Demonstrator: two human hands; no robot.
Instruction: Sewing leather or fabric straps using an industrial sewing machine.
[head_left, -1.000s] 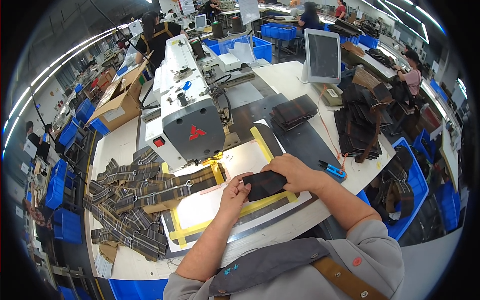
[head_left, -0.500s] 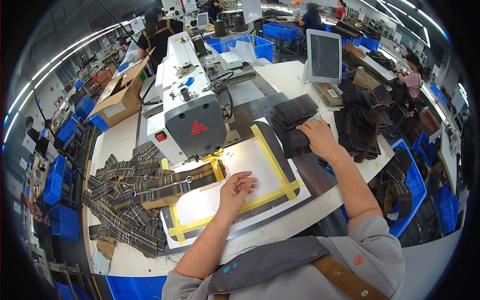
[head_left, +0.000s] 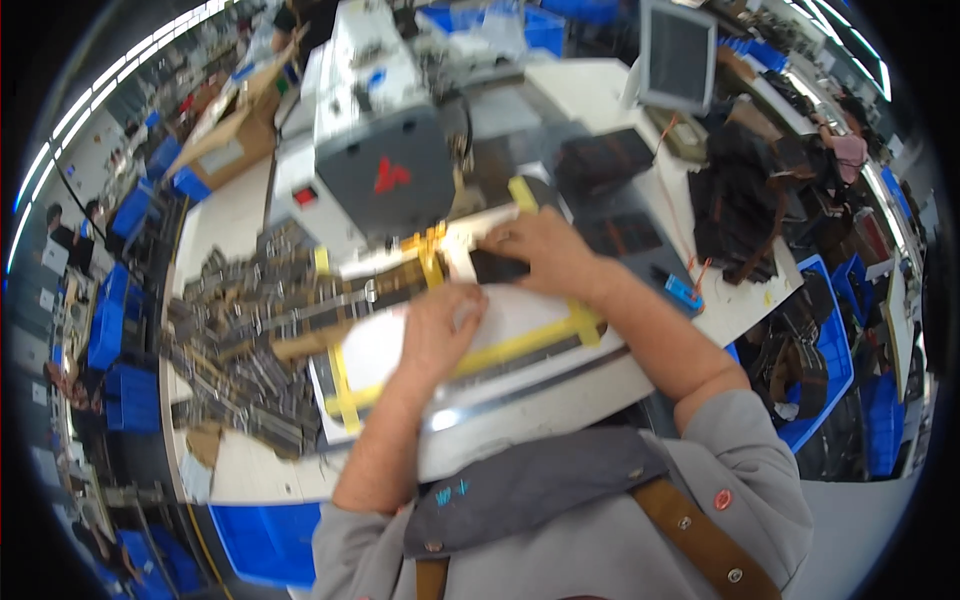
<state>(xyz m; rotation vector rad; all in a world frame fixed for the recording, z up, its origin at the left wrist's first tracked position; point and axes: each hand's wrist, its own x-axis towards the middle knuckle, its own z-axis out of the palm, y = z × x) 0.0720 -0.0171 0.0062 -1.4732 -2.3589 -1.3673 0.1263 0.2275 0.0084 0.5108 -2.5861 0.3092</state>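
A white template board (head_left: 520,315) edged with yellow tape lies on the table in front of a grey and white sewing machine (head_left: 375,170). My right hand (head_left: 540,252) rests on a small dark flat piece (head_left: 497,268) at the board's far edge, pressing it down. My left hand (head_left: 440,330) lies flat on the white board just in front of that piece. A stack of dark flat pieces (head_left: 605,160) sits to the right of the machine.
A heap of several dark straps (head_left: 240,340) lies left of the board. A blue-handled tool (head_left: 683,290) lies near the right table edge, dark bags (head_left: 745,200) beyond it. A screen (head_left: 678,55) stands at the back. Blue bins (head_left: 830,370) sit beside the table.
My right hand came back from the dark stack at the right with a dark piece and set it on the board's far edge. My left hand slid forward toward it. The view moved closer.
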